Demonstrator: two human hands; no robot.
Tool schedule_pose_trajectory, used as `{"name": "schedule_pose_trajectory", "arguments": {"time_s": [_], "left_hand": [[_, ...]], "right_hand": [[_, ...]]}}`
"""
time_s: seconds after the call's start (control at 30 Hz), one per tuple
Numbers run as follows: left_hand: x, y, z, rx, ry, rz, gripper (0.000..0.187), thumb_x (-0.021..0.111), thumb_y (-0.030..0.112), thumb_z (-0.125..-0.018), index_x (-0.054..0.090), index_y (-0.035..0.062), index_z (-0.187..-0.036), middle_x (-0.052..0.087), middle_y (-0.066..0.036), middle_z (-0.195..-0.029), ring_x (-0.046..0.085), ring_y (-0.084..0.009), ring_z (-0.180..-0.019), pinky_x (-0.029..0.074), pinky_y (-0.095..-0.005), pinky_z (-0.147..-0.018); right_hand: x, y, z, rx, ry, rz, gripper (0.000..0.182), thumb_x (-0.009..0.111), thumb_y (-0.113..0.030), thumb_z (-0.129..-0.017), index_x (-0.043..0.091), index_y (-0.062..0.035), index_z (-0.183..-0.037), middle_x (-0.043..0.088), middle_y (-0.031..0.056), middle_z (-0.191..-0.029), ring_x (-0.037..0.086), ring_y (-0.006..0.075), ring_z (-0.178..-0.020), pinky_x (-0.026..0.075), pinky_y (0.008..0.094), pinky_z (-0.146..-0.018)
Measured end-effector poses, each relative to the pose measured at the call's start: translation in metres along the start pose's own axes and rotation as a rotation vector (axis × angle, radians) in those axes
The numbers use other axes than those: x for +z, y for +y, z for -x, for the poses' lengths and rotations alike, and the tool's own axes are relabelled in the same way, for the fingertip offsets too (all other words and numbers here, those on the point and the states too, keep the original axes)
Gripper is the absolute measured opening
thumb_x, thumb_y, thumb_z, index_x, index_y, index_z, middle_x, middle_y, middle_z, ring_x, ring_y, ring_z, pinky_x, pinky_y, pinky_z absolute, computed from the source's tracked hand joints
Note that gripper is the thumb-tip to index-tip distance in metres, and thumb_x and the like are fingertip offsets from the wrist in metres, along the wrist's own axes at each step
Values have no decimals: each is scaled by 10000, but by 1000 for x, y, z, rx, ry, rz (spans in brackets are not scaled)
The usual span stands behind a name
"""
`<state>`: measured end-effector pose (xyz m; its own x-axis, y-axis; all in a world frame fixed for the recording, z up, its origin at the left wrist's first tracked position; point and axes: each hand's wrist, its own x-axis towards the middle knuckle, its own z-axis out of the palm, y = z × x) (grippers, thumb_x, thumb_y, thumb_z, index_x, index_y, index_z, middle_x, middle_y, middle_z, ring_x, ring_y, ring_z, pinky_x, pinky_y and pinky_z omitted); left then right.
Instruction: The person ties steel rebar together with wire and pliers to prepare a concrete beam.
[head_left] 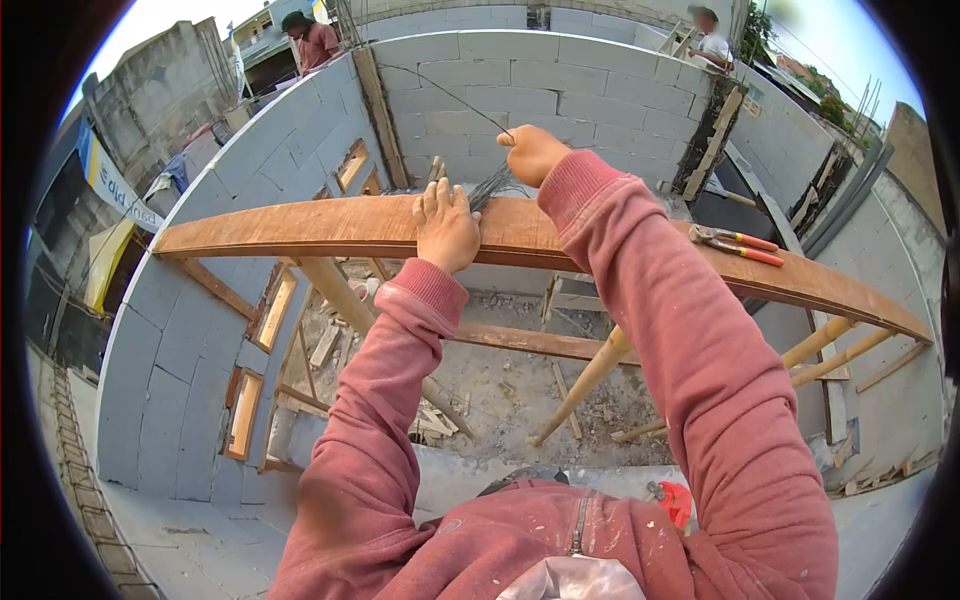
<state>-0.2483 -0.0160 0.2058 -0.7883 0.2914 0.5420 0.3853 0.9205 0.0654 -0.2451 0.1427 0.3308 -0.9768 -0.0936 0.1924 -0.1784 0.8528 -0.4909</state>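
My left hand (448, 228) lies flat on a long wooden board (330, 222), fingers stretched out. Beside its fingers is a bundle of thin grey wires (496, 186); whether the palm presses on part of it is hidden. Above the board, my right hand (538, 156) is closed on a dark wire (450, 95), which runs out toward the upper left. Nippers with orange handles (738, 244) rest on the board, to the right of my right forearm.
Grey block walls (480, 75) surround the space. Round wooden poles (585, 385) stand beneath the board, above a rubble-strewn floor (500, 400). One person (315, 45) is beyond the left wall, and another person (712, 48) is at the upper right.
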Motion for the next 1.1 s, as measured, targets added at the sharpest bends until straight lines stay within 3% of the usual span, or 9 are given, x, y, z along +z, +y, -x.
{"name": "schedule_pose_trajectory", "arguments": {"time_s": [0.23, 0.33, 0.53, 0.57, 0.63, 0.7, 0.83, 0.93, 1.1], "left_hand": [[-20, -4, 34, 111, 171, 108, 558, 420, 159, -891, 267, -10, -1399, 223, -170, -1481, 98, -277, -1408, 60, -442, -1138], [-17, -14, 59, 147, 123, 22, 570, 429, 91, -847, 292, -4, -1392, 266, -155, -1469, 150, -256, -1401, 86, -428, -1143], [26, -14, 54, 165, 531, 371, 485, 459, -32, -788, 484, -8, -1272, 501, -144, -1312, 411, -269, -1285, 223, -429, -1113], [34, -15, 51, 180, 586, 380, 459, 455, -27, -799, 502, -6, -1255, 515, -143, -1297, 419, -267, -1279, 217, -428, -1114], [45, -13, 48, 179, 654, 383, 394, 452, -4, -829, 547, 1, -1212, 566, -141, -1236, 457, -261, -1250, 194, -423, -1118], [46, -13, 50, 179, 643, 395, 392, 454, 2, -833, 545, 4, -1214, 565, -138, -1237, 459, -260, -1247, 189, -424, -1119], [27, -14, 52, 176, 528, 410, 403, 472, 7, -835, 521, 0, -1234, 550, -140, -1252, 466, -272, -1234, 216, -431, -1107], [9, -17, 53, 213, 401, 397, 449, 513, 69, -828, 477, -14, -1268, 515, -168, -1276, 454, -304, -1229, 238, -445, -1092], [-16, -23, 54, 271, 205, 356, 530, 548, 202, -832, 433, -38, -1290, 472, -207, -1300, 417, -345, -1241, 238, -459, -1085]], "right_hand": [[102, 32, -80, 46, -232, 398, 274, 497, -169, -831, 655, -19, -997, 620, 222, -1056, 583, 328, -1043, 438, 376, -870], [103, 41, -84, 159, -237, 278, 277, 508, -205, -842, 657, -36, -1005, 638, 179, -1046, 594, 319, -1008, 445, 381, -857], [115, 77, -101, 15, -300, 303, 311, 456, -234, -889, 653, -27, -1011, 656, 145, -1011, 611, 281, -946, 447, 361, -847], [118, 87, -107, -147, -372, 427, 326, 438, -239, -900, 657, -22, -1006, 649, 131, -1041, 606, 259, -967, 436, 349, -857], [105, 64, -90, -12, -440, 400, 323, 441, -233, -897, 657, -21, -1013, 639, 119, -1071, 595, 262, -987, 433, 340, -868], [92, 36, -76, 163, -439, 259, 318, 443, -212, -898, 638, -17, -1058, 631, 114, -1092, 579, 253, -1027, 432, 317, -872], [130, 100, -114, -270, -378, 510, 323, 451, -240, -911, 609, -22, -1091, 636, 131, -1067, 579, 245, -1031, 420, 318, -873], [106, 58, -78, 145, -227, 106, 324, 438, -251, -926, 603, -36, -1102, 621, 139, -1102, 566, 276, -1056, 409, 346, -906], [25, 24, -33, 0, 28, 244, 374, 402, -283, -946, 577, -15, -1138, 617, 130, -1127, 575, 264, -1053, 448, 351, -856]]}}
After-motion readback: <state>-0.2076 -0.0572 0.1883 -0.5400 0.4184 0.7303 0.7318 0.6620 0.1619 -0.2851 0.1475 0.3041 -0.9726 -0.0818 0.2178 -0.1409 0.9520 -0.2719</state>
